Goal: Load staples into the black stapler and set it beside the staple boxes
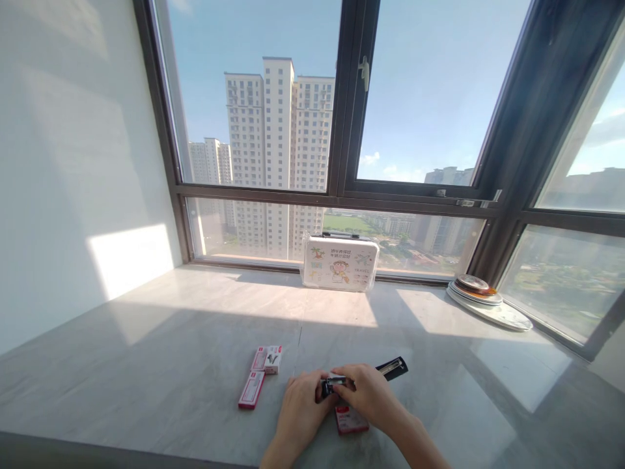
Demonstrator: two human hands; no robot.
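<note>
A black stapler point(385, 370) is held over the marble sill near its front edge, its far end sticking out to the right. My left hand point(300, 410) grips its near end with fingers curled. My right hand point(371, 394) pinches the same end from above. Under my right hand lies a small red and white staple box point(350, 421). To the left lie two more red and white staple boxes, one point(267, 359) farther back and one point(251, 390) nearer.
A white plastic case point(340, 262) with cartoon pictures stands against the window at the back. A stack of round plates point(481, 296) sits at the back right corner. A white wall bounds the sill on the left.
</note>
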